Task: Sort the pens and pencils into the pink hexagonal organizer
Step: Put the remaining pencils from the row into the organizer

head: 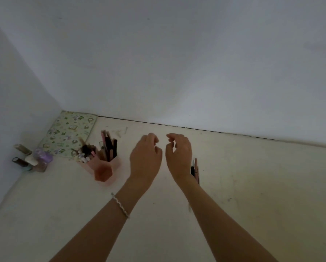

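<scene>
Both my hands hover above the pale tabletop (253, 186), side by side and close together, fingers loosely curled and holding nothing: my left hand (146, 157) and my right hand (179, 156) are both empty. The pink hexagonal organizer (103, 168) stands to the left of my left hand, near it but apart, and its compartments already carry a crowd of upright pens and pencils (108, 146). What is left for me lies the other way: at least 2 loose pens (195, 169), 1 dark and 1 pinkish, rest flat on the table just beside my right wrist, partly hidden by it. Their long axis runs roughly away from me, nearly in line with my forearm. I judge my right hand should take them, since it is far nearer, then carry them leftward across to the organizer.
</scene>
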